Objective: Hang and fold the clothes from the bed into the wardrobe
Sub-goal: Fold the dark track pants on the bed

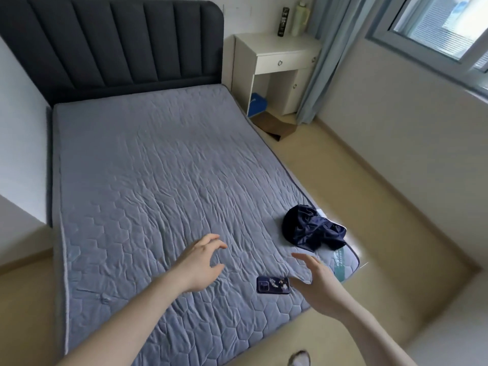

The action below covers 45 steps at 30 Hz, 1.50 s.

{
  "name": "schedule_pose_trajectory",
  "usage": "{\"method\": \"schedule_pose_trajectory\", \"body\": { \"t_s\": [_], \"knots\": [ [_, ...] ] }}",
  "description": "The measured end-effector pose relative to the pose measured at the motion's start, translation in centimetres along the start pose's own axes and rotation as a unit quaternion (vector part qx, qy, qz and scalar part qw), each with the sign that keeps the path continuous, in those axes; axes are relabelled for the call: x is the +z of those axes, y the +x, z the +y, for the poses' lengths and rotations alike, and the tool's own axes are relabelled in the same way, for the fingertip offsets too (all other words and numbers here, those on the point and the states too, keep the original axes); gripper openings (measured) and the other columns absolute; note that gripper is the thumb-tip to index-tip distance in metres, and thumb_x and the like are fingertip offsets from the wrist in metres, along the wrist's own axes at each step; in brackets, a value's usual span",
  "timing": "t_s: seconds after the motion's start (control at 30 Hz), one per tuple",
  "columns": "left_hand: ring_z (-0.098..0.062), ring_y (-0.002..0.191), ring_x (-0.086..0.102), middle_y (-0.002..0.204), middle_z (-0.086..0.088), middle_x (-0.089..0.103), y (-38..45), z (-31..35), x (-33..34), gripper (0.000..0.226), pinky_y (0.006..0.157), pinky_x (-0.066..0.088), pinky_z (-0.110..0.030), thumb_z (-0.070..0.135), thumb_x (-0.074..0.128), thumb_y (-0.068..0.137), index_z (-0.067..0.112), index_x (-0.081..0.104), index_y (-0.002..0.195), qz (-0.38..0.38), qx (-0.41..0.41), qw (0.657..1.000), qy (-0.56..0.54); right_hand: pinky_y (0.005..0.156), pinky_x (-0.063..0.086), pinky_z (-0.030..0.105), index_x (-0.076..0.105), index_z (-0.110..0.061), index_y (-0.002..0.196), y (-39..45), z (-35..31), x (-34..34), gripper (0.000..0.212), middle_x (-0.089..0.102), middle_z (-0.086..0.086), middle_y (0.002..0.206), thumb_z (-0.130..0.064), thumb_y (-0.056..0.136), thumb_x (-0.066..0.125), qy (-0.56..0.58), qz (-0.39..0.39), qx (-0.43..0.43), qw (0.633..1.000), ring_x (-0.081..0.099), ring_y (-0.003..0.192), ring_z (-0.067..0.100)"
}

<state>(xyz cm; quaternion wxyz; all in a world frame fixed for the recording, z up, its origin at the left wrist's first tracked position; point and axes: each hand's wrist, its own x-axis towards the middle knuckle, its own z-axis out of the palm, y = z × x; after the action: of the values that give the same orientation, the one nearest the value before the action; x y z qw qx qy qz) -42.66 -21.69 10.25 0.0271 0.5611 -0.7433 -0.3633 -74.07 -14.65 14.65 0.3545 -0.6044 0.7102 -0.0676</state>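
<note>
One crumpled dark navy satin garment [313, 228] lies at the lower right of the frame, on the near right corner of the grey quilted mattress [148, 165], and it looks like the only clothing left on the bed. The step in hand appears to be reaching for it. The left hand [203, 262] hovers over bare mattress at lower centre, fingers curled and spread, holding nothing. The right hand [314, 281] is open too, palm turned inward, empty, just beside a dark blue rectangular phone [273, 285] and short of the garment. The next move likely calls for both hands to travel right and up in the frame, gather the slippery cloth and lift it clear. The wardrobe is not in view.
</note>
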Motion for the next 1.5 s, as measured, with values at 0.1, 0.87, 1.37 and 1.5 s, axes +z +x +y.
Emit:
{"method": "schedule_pose_trajectory", "body": {
  "t_s": [0.1,0.87,1.37,1.5],
  "knots": [
    [-0.013,0.145,0.036,0.162,0.018,0.024,4.3,2.5,3.8,0.046,0.113,0.034,-0.032,0.043,0.058,0.098,0.04,0.046,0.143,-0.002,-0.028,0.999,-0.026,0.092,0.037,0.021,0.044,-0.037,0.148,4.4,5.7,-2.4,0.056,0.044,-0.008,0.154,-0.032,0.098,0.067,-0.005,-0.021,0.009,1.0,0.052,0.119,0.009],
    [-0.001,0.065,0.06,0.141,0.03,0.03,38.6,14.1,29.8,0.035,0.085,0.036,-0.023,0.027,0.064,0.093,0.044,0.054,0.122,-0.032,-0.217,0.971,-0.09,0.112,0.04,0.049,0.025,-0.014,0.158,45.2,49.2,-2.8,0.083,0.039,0.02,0.155,-0.015,0.084,0.062,0.015,-0.056,0.205,0.977,0.04,0.138,0.042],
    [0.006,0.12,0.046,0.141,0.028,0.036,36.7,10.4,32.8,0.032,0.099,0.027,-0.014,0.026,0.065,0.095,0.043,0.058,0.121,-0.022,-0.238,0.969,-0.061,0.086,0.049,0.044,0.056,-0.012,0.076,49.4,50.1,1.3,0.011,0.062,0.013,0.109,-0.005,0.084,0.059,0.05,0.034,0.101,0.993,0.055,0.096,0.037],
    [0.002,0.122,0.044,0.141,0.027,0.036,34.4,13.4,29.8,0.031,0.099,0.028,-0.016,0.026,0.063,0.096,0.045,0.056,0.119,-0.003,-0.236,0.967,-0.092,0.06,0.046,0.033,0.058,-0.022,0.079,43.9,39.8,-4.7,0.014,0.059,0.003,0.075,-0.014,0.086,0.05,0.209,-0.018,-0.062,0.976,0.053,0.066,0.015]
  ]
}}
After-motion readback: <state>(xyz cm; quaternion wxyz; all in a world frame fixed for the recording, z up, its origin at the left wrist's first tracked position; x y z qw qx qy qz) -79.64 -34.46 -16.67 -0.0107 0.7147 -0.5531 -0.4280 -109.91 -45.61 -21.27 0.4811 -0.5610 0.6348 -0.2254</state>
